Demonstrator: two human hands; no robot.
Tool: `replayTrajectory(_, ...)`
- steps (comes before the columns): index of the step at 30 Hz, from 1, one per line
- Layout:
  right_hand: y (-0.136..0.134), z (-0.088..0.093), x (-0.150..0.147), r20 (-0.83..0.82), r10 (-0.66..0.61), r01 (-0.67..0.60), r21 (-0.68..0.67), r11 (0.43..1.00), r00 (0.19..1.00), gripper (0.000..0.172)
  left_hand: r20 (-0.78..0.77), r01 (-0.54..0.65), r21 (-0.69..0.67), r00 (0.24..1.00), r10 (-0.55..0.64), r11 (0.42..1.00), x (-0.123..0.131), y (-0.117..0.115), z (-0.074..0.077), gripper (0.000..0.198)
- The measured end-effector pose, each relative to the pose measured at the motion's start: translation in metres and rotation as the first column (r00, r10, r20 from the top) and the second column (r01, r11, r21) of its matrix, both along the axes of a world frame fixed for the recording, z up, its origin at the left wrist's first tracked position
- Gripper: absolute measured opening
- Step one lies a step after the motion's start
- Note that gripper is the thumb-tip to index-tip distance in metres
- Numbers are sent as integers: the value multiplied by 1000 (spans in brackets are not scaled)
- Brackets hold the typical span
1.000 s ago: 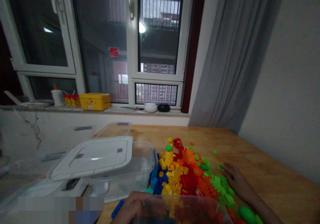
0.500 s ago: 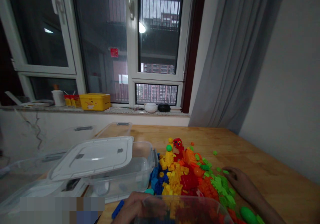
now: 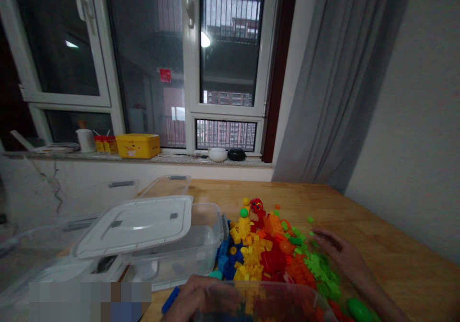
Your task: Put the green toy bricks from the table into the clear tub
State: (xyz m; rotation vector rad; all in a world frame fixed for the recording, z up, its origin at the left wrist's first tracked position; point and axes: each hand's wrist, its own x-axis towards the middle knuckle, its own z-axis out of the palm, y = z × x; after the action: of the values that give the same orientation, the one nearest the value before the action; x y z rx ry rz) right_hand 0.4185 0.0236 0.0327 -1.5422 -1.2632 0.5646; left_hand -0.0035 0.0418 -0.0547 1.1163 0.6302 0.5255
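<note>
At the lower middle my left hand (image 3: 196, 295) grips the left side of a clear plastic box (image 3: 276, 286), whose rim rises from the bottom edge of the view. My right hand (image 3: 339, 252) is at the right end of the pile, fingers stretched out and apart, beside the green toy blocks (image 3: 321, 269). Nothing shows in its fingers. Beyond the box lie yellow blocks (image 3: 247, 259), blue blocks (image 3: 224, 257), red blocks (image 3: 273, 262) and orange blocks (image 3: 302, 269), grouped roughly by colour. A blue piece (image 3: 170, 300) lies left of my left hand.
Left of the pile stands a clear storage bin (image 3: 208, 255) with a white lid (image 3: 143, 226) lying askew on it. More clear bins are further left. A green egg-shaped piece (image 3: 357, 308) lies near my right forearm. A yellow box (image 3: 138, 146) stands on the windowsill.
My right hand has shifted slightly left and up over the edge of the green blocks, and its fingers have straightened. My left hand stays on the clear box.
</note>
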Motion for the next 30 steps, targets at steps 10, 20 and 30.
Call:
replayTrajectory(10,-38,6,-65,-595,345,-438,-13,899,726,32,81,-25,11,996,24,1000,5,-21,34,22)
replayTrajectory(20,-50,15,-76,-517,614,-719,-2,695,596,30,95,17,53,995,-22,998,0,-25,43,35)
replayTrajectory(30,-46,9,-71,-485,600,-705,-51,707,637,25,-41,37,12,998,-37,999,-1,-4,16,26)
